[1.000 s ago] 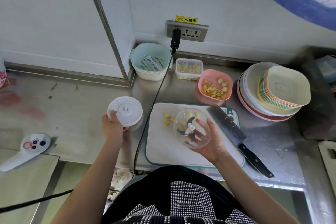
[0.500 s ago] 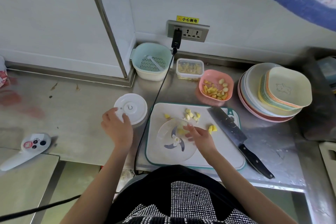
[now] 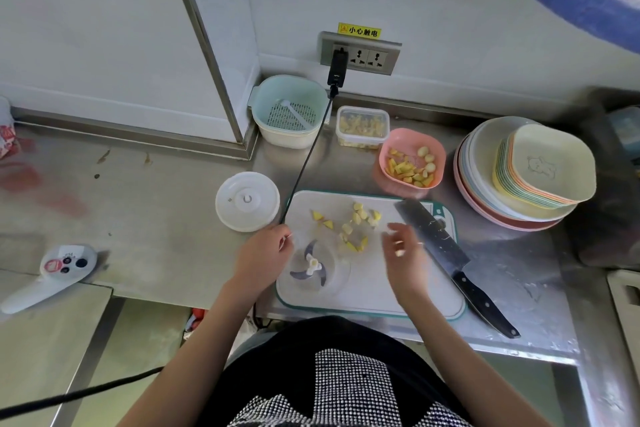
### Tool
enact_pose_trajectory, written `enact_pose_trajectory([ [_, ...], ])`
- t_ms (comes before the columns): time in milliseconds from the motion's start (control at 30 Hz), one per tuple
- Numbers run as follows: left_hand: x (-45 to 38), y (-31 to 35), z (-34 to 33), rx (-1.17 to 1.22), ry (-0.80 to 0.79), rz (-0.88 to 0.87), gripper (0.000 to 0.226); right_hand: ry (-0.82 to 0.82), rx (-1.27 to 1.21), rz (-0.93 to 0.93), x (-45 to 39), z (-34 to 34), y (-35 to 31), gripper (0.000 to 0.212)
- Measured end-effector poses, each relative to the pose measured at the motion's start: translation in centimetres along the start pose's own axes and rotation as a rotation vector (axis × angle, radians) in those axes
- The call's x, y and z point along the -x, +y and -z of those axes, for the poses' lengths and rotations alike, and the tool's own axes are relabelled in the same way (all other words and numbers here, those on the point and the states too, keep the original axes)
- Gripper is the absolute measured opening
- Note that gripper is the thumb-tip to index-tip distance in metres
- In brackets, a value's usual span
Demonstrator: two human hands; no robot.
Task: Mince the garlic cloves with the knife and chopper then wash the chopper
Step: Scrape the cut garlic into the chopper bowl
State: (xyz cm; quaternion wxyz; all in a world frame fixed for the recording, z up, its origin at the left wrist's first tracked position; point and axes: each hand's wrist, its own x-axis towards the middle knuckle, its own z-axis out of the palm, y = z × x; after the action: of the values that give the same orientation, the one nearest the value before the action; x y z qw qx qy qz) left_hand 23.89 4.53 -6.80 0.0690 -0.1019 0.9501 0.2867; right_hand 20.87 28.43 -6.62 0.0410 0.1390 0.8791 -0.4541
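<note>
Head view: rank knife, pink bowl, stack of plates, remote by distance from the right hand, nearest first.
From the right hand:
1. Knife, just to its right on the board.
2. Pink bowl, behind it.
3. Stack of plates, far right.
4. Remote, far left.

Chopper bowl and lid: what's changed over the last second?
The right hand has set the chopper bowl down on the cutting board and let go. The left hand has put the lid on the counter and now rests at the bowl's side. More garlic pieces lie on the board. The knife stayed put.
</note>
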Motion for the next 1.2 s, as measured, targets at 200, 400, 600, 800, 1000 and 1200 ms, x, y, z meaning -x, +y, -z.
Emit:
enact_pose_trajectory([
  [200,0.2,-0.9,0.8,-0.009,0.061,0.175,0.019,0.179,0.647,-0.214,-1.6,4.7,6.5,0.048],
  [400,0.2,0.1,0.7,-0.002,0.098,0.244,0.026,0.012,0.854,-0.079,-1.7,5.9,8.8,0.034],
  [600,0.7,1.2,0.2,-0.104,0.406,-0.038,0.033,0.045,0.799,0.022,-2.2,7.7,7.9,0.026],
  [800,2.2,6.5,-2.3,-0.047,0.279,-0.544,0.021,0.055,0.432,0.049,-3.2,7.2,5.2,0.021],
  [1000,3.5,8.8,-8.4,-0.108,-0.059,-0.615,0.048,-0.075,0.294,-0.083,-3.1,5.4,4.9,0.022],
  [1200,2.3,11.9,-12.4,-0.155,0.001,-0.049,0.076,-0.26,0.335,-0.034,-3.6,5.1,4.1,0.025],
])
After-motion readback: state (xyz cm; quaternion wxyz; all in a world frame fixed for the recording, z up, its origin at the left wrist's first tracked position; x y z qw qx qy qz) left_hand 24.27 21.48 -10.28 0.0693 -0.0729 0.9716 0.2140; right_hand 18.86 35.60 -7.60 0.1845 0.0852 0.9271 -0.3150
